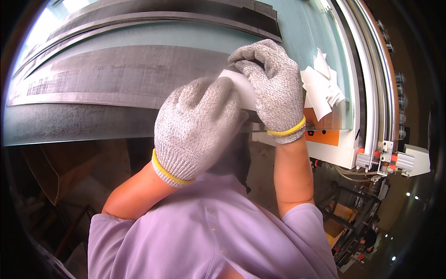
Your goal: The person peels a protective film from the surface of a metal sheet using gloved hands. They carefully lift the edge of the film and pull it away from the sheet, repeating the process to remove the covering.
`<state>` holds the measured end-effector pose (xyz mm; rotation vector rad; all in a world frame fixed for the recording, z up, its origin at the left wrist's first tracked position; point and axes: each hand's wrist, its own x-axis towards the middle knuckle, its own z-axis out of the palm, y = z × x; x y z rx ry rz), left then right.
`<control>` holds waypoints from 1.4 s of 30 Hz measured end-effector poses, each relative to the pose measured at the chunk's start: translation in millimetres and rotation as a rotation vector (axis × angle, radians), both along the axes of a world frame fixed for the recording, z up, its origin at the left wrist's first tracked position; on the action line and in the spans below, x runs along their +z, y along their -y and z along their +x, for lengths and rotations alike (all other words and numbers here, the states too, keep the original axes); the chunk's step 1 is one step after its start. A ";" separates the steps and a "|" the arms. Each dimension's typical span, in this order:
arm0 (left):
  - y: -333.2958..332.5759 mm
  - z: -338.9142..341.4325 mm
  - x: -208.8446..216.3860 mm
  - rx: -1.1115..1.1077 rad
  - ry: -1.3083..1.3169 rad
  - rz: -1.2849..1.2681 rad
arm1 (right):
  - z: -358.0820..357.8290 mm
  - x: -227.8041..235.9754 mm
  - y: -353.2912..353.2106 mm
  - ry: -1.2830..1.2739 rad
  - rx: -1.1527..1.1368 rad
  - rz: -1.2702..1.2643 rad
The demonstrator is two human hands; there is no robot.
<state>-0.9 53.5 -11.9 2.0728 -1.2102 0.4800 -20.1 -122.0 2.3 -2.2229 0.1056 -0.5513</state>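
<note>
Both my hands wear grey knitted gloves with yellow cuffs. Between them is a small white paper-like slip [245, 89], its ends covered by the gloves. My left hand [199, 122] is closed on the slip's left side, fingertips curled under and partly hidden. At the slip's right side, my right hand [275, 83] grips it with bent fingers. Just beyond and left of the hands, a long dark grey strip [116, 72] with a brushed look lies flat on a glass-like tabletop [195, 33]. The slip is held over this strip's right end; whether they touch I cannot tell.
Crumpled white paper-like scraps [321, 90] lie to the right on the tabletop. More dark strips [218, 11] lie at the far side. A white and silver rail [371, 69] bounds the right, with an orange panel [325, 136] below. A cardboard box [65, 162] stands lower left.
</note>
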 end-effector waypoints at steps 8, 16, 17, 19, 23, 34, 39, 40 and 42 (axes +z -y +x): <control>-0.7 -0.1 -0.9 0.000 0.008 -0.003 | -0.4 4.0 -2.3 0.000 0.005 -0.085; 0.1 -0.7 0.4 0.010 -0.014 0.011 | -3.5 3.8 0.5 -0.029 0.015 0.001; 0.2 -0.5 0.6 0.007 -0.020 0.012 | -2.1 2.0 0.1 -0.024 0.004 0.010; -0.2 -0.7 -1.3 0.007 -0.009 0.001 | -1.9 2.0 -1.0 -0.020 -0.002 -0.012; -0.2 -0.2 -0.7 0.012 -0.005 0.004 | -2.7 5.2 0.1 -0.025 0.030 -0.101; -2.1 0.5 -5.3 -0.028 -0.013 -0.039 | -11.9 4.1 2.1 0.007 0.025 -0.049; -3.7 0.4 -5.3 -0.041 -0.009 -0.053 | -14.1 1.6 -1.4 0.035 -0.015 -0.021; -4.0 0.7 -5.5 -0.047 -0.013 -0.055 | -14.4 2.4 -1.9 0.037 -0.011 -0.023; -4.5 1.0 -5.5 -0.053 -0.013 -0.056 | -15.5 4.0 -2.5 0.041 -0.004 -0.026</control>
